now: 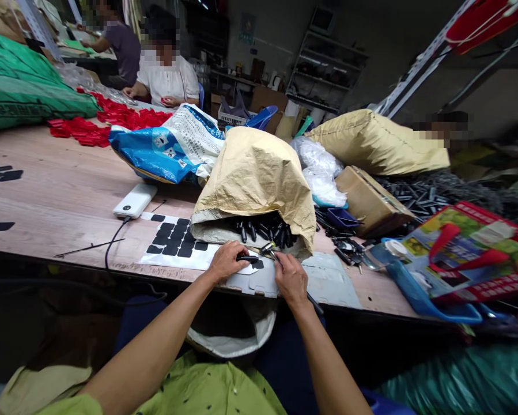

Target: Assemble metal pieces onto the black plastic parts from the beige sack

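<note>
Along the near edge of the surface [77, 173], just short of the open mouth of a paper sack [254, 167], the left hand [227, 262] grips a slim black piece [249, 259] between thumb and fingers. The piece lies at the right side of that hand, its free end pointing right, toward the other hand. The right hand [291, 279] is closed around a tool [267, 248] with a shiny metal head. The head shows beyond the fingers on the far left side of the hand, and a dark handle runs out on its near right side. Head and black piece are just beside each other; I cannot tell whether they touch.

On the far side of both hands, more black pieces [280, 233] lie heaped in the mouth of the sack. Left of the left hand, a white sheet [193, 263] carries rows of dark rounded patches [178, 236]. Under and to the right of the right hand lies a grey board [332, 282]. Farther left are a white device [135, 200] with a cable and a blue-and-white bag [155, 153], with red pieces [86, 131] beyond.
</note>
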{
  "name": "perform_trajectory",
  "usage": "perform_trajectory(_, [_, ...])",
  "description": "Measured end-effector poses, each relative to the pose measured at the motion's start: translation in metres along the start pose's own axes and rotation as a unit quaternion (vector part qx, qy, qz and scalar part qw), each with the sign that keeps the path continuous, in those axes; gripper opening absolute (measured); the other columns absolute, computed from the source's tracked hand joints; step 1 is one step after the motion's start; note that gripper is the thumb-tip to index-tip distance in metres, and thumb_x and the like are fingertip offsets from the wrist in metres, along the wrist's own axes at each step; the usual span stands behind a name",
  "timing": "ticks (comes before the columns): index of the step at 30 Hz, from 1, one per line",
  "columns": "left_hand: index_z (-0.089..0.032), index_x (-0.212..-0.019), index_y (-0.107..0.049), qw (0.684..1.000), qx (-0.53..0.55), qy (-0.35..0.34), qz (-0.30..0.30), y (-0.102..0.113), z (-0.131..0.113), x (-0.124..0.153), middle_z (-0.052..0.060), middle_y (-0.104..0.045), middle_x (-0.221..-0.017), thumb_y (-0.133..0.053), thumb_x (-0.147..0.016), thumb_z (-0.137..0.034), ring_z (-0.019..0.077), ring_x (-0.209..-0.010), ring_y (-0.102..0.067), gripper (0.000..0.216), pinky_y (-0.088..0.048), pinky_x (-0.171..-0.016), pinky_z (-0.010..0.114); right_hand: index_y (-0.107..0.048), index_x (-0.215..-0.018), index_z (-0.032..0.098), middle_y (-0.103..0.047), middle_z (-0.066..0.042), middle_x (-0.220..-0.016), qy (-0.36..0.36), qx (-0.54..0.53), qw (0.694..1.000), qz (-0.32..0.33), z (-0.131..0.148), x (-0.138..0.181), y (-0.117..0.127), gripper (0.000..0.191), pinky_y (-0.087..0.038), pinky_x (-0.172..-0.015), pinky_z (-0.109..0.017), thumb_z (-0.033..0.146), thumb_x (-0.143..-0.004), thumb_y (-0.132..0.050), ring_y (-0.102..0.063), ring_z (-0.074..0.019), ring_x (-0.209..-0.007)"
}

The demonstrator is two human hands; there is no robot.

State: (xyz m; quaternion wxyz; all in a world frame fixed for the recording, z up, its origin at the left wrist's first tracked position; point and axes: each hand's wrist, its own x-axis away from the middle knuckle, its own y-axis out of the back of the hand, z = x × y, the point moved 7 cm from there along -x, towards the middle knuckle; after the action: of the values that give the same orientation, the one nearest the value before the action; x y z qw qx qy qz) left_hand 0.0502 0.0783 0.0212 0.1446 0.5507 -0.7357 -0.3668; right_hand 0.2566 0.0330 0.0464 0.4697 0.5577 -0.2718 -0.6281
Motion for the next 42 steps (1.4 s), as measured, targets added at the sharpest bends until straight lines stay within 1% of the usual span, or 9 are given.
perform_trajectory(5, [-0.024, -0.102, -0.073, 1.000, 0.005, -0.012, 0.016, -0.002, 0.002, -0.001, 0.003, -0.068, -0.098, -0.060, -0.094, -0.035, 0.0220, -0.099, -0.057, 0.020, -0.043, -0.089, 0.035, -0.068, -0.121, 0.020, -0.065, -0.007, -0.096, 0.026, 0.060, 0.998, -0.015, 0.005, 0.006, -0.004, 0.028, -0.040, -0.082, -0.031, 0.022, -0.097, -0.052, -0.055, -0.0216, -0.088])
perform_trajectory(10, [-0.024, -0.103, -0.073, 1.000, -0.009, -0.019, 0.016, -0.005, 0.005, -0.002, 0.003, -0.067, -0.099, -0.048, -0.101, -0.039, 0.0211, -0.098, -0.056, 0.030, -0.042, -0.091, 0.035, -0.068, -0.120, 0.019, -0.064, -0.008, -0.096, 0.027, 0.063, 0.997, -0.017, 0.009, 0.007, -0.002, 0.028, -0.039, -0.081, -0.031, 0.021, -0.098, -0.051, -0.054, -0.0222, -0.089])
perform_trajectory(26, [-0.022, -0.094, -0.072, 0.999, -0.030, -0.020, 0.005, -0.005, 0.004, -0.002, 0.003, -0.066, -0.094, -0.040, -0.105, -0.038, 0.0195, -0.093, -0.054, 0.037, -0.042, -0.089, 0.034, -0.068, -0.118, 0.020, -0.063, -0.007, -0.094, 0.016, 0.065, 0.998, -0.015, 0.008, 0.007, -0.003, 0.026, -0.038, -0.080, -0.032, 0.023, -0.097, -0.052, -0.053, -0.0222, -0.089])
perform_trajectory(30, [-0.021, -0.091, -0.071, 0.999, -0.031, -0.026, 0.000, -0.001, -0.004, -0.001, 0.004, -0.066, -0.092, -0.040, -0.104, -0.038, 0.0204, -0.091, -0.054, 0.038, -0.042, -0.088, 0.035, -0.068, -0.116, 0.019, -0.063, -0.007, -0.095, 0.019, 0.059, 0.998, -0.013, 0.009, 0.006, -0.002, 0.026, -0.038, -0.081, -0.032, 0.022, -0.096, -0.053, -0.053, -0.0225, -0.089])
perform_trajectory(32, [-0.021, -0.093, -0.070, 0.999, -0.008, -0.045, -0.003, 0.003, -0.016, 0.008, 0.005, -0.066, -0.092, -0.041, -0.104, -0.038, 0.0207, -0.092, -0.055, 0.036, -0.043, -0.088, 0.035, -0.067, -0.117, 0.019, -0.063, -0.007, -0.095, 0.020, 0.059, 0.998, -0.014, 0.009, 0.006, -0.002, 0.026, -0.038, -0.081, -0.032, 0.022, -0.096, -0.052, -0.053, -0.0227, -0.089])
perform_trajectory(34, [-0.021, -0.099, -0.070, 0.997, 0.037, -0.066, 0.010, 0.007, -0.032, 0.026, 0.005, -0.067, -0.094, -0.042, -0.104, -0.039, 0.0202, -0.093, -0.058, 0.033, -0.044, -0.088, 0.033, -0.067, -0.117, 0.019, -0.063, -0.007, -0.095, 0.019, 0.060, 0.998, -0.016, 0.009, 0.006, -0.002, 0.026, -0.038, -0.081, -0.032, 0.022, -0.096, -0.052, -0.053, -0.0228, -0.089])
perform_trajectory(37, [-0.024, -0.109, -0.068, 0.989, 0.098, -0.075, 0.076, 0.002, -0.049, 0.067, 0.004, -0.070, -0.100, -0.044, -0.104, -0.040, 0.0182, -0.094, -0.063, 0.029, -0.047, -0.087, 0.030, -0.067, -0.116, 0.019, -0.064, -0.008, -0.096, 0.020, 0.059, 0.998, -0.017, 0.009, 0.006, -0.002, 0.025, -0.038, -0.082, -0.032, 0.022, -0.096, -0.052, -0.054, -0.0228, -0.089])
perform_trajectory(39, [-0.027, -0.111, -0.067, 0.985, 0.094, -0.073, 0.124, -0.008, -0.050, 0.096, 0.003, -0.072, -0.101, -0.045, -0.103, -0.041, 0.0176, -0.094, -0.066, 0.028, -0.047, -0.086, 0.028, -0.067, -0.116, 0.019, -0.064, -0.008, -0.096, 0.020, 0.058, 0.998, -0.017, 0.009, 0.006, -0.003, 0.025, -0.039, -0.082, -0.032, 0.021, -0.095, -0.053, -0.054, -0.0229, -0.089])
perform_trajectory(42, [-0.028, -0.109, -0.069, 0.984, 0.035, -0.035, 0.170, -0.030, -0.031, 0.125, 0.003, -0.073, -0.101, -0.049, -0.101, -0.039, 0.0197, -0.095, -0.068, 0.024, -0.048, -0.084, 0.029, -0.067, -0.115, 0.019, -0.065, -0.008, -0.097, 0.018, 0.058, 0.998, -0.020, 0.009, 0.006, -0.003, 0.025, -0.039, -0.082, -0.032, 0.021, -0.095, -0.054, -0.054, -0.0232, -0.090])
